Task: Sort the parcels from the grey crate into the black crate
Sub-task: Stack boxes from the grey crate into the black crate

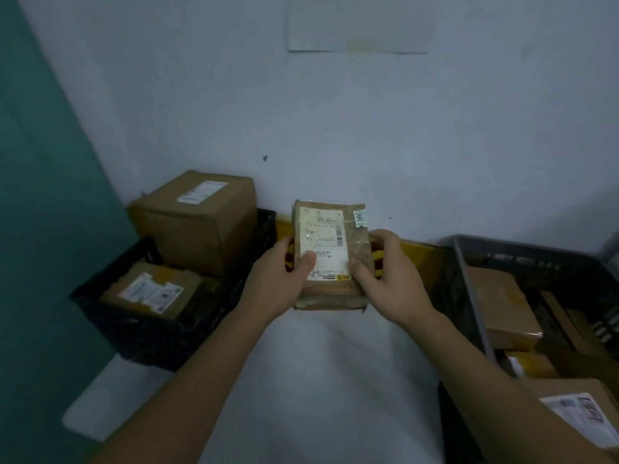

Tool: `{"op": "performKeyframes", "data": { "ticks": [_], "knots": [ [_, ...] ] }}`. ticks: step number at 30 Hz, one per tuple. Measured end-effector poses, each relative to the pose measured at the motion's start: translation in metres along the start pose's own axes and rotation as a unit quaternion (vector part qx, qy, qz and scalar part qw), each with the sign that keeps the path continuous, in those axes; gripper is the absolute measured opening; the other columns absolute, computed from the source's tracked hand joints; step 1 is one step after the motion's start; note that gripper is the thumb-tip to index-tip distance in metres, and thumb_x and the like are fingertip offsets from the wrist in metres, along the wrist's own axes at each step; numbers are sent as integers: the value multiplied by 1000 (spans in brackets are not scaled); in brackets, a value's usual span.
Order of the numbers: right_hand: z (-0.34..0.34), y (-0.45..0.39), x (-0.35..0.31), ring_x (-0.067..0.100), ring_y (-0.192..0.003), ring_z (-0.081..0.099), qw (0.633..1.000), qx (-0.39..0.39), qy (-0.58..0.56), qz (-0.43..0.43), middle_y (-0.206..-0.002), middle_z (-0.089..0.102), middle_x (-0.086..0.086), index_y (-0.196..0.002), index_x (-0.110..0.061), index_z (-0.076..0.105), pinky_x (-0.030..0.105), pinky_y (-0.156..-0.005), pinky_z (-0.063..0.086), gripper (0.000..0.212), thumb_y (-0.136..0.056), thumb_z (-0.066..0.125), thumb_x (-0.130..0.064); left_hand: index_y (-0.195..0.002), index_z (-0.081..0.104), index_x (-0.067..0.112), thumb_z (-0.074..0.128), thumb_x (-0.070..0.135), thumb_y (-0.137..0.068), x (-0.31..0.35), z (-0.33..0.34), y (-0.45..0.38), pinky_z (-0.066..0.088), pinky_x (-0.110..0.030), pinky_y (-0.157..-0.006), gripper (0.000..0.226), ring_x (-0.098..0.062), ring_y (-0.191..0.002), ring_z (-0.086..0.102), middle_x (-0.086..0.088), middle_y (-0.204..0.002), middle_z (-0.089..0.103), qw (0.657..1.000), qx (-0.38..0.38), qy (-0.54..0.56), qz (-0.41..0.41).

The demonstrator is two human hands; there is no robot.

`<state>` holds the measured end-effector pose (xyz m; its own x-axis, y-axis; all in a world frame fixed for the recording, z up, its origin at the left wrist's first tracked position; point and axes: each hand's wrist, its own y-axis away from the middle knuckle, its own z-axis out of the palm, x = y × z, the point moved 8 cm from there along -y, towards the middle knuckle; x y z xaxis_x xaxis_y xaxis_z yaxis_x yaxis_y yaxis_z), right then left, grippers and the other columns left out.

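I hold a small brown parcel (330, 229) with a white shipping label in both hands, in mid-air between the two crates, label facing me. My left hand (279, 284) grips its left edge, thumb on the label. My right hand (385, 279) grips its right edge. The black crate (140, 326) stands at the left and holds a large cardboard box (197, 222) at its back and a flat labelled parcel (154, 291) in front. The grey crate (469, 262) at the right holds several brown parcels (502, 303).
A white surface (328, 380) lies under my arms between the crates. A pale wall rises close behind, with a paper sheet (360, 23) stuck on it. A teal panel (40, 229) borders the left. Something yellow (418, 254) lies behind the held parcel.
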<state>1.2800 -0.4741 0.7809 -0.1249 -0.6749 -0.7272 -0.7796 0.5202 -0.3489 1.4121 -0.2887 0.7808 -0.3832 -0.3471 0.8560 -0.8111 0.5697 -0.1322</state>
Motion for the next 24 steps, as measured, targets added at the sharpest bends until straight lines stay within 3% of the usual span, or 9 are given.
{"op": "performKeyframes", "data": {
  "ticks": [3, 5, 9, 12, 14, 17, 20, 24],
  "knots": [
    [49, -7, -34, -2, -105, 65, 999, -25, -11, -18, -121, 62, -25, -135, -41, 42, 24, -77, 56, 47, -99, 70, -46, -150, 51, 28, 62, 53, -103, -33, -53, 5, 55, -27, -80, 54, 1, -98, 62, 18, -126, 62, 999, 17, -17, -31],
    [81, -11, -55, -1, -104, 65, 998, -42, -20, -33, -121, 63, -23, -136, -41, 44, 31, -80, 60, 47, -97, 68, -50, -151, 50, 26, 61, 53, -103, -53, -87, 10, 49, -24, -74, 56, 0, -96, 58, 17, -122, 58, 998, 31, -37, -47],
    [147, -22, -94, 4, -110, 64, 995, -76, -11, -69, -128, 63, -15, -145, -38, 48, 39, -86, 61, 54, -98, 65, -57, -147, 51, 27, 57, 61, -102, -99, -146, 22, 56, -39, -89, 57, -15, -110, 64, 7, -134, 65, 992, 61, -65, -93],
    [194, -29, -122, 10, -123, 60, 989, -116, -8, -93, -144, 58, -9, -156, -36, 41, 37, -95, 57, 71, -96, 58, -69, -144, 53, 27, 59, 58, -102, -131, -182, 28, 50, -29, -76, 53, -12, -107, 62, 9, -134, 65, 987, 95, -55, -114],
    [223, -34, -137, 12, -131, 55, 982, -156, 1, -108, -151, 51, -7, -164, -37, 32, 33, -99, 51, 77, -98, 60, -66, -147, 51, 27, 61, 55, -102, -146, -202, 29, 44, -20, -70, 53, -10, -104, 60, 15, -128, 60, 984, 120, -48, -119],
    [261, -43, -157, 14, -135, 51, 970, -211, 5, -117, -156, 43, -6, -171, -36, 16, 29, -100, 45, 89, -101, 64, -61, -155, 41, 26, 63, 56, -101, -170, -231, 22, 50, -27, -80, 66, -12, -111, 62, 15, -134, 58, 978, 139, -30, -150],
    [292, -53, -168, 12, -129, 51, 965, -240, -23, -103, -150, 38, -9, -171, -38, 12, 24, -100, 42, 89, -102, 65, -58, -159, 35, 27, 68, 49, -99, -191, -258, 6, 53, -38, -94, 72, -18, -120, 61, 5, -147, 58, 972, 157, -20, -176],
    [333, -62, -171, 19, -134, 54, 964, -243, -45, -102, -149, 42, -3, -172, -34, 13, 31, -103, 49, 92, -101, 67, -57, -153, 41, 25, 67, 30, -102, -206, -277, -17, 47, -32, -88, 58, -16, -111, 59, 9, -132, 56, 970, 152, -53, -183]
  ]
}}
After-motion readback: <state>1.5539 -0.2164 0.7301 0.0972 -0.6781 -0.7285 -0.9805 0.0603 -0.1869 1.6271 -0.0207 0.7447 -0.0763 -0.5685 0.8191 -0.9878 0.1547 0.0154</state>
